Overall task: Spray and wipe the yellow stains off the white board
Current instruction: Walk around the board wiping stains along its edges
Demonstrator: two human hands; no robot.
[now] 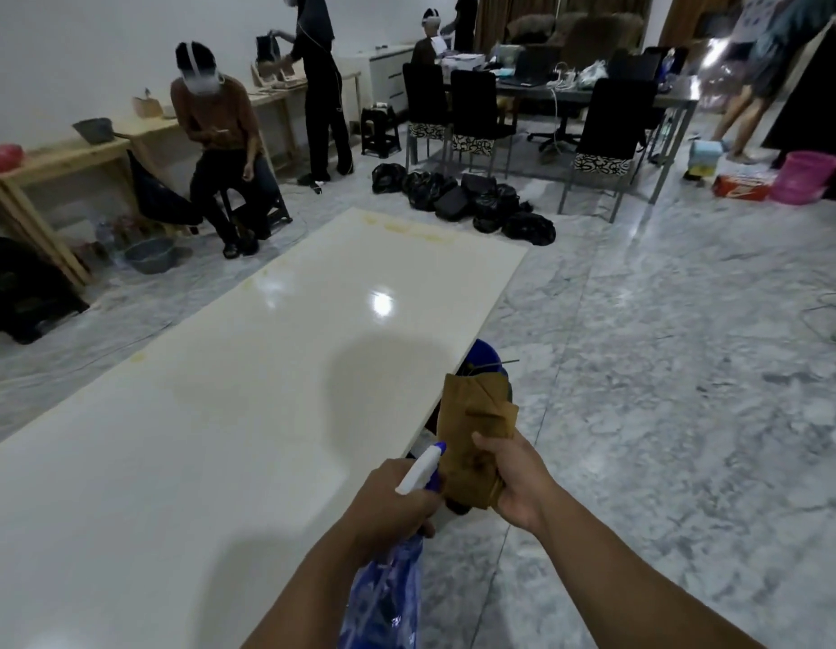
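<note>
A long white board (210, 414) lies flat in front of me and runs away to the upper right. Yellow stains (407, 230) streak its far end, and fainter yellow marks (137, 357) dot its left edge. My left hand (392, 496) grips a blue spray bottle (390, 597) by the neck, its white and blue nozzle (421, 468) pointing up and right. My right hand (516, 482) holds a brown cloth (477, 428) beside the board's right edge, close to the nozzle.
A blue object (484, 356) sits at the board's right edge behind the cloth. Black bags (477, 201) lie on the marble floor past the far end. A seated person (219, 147) and wooden benches are at left. Dark chairs and a table (594, 93) stand behind; a pink bucket (804, 175) far right.
</note>
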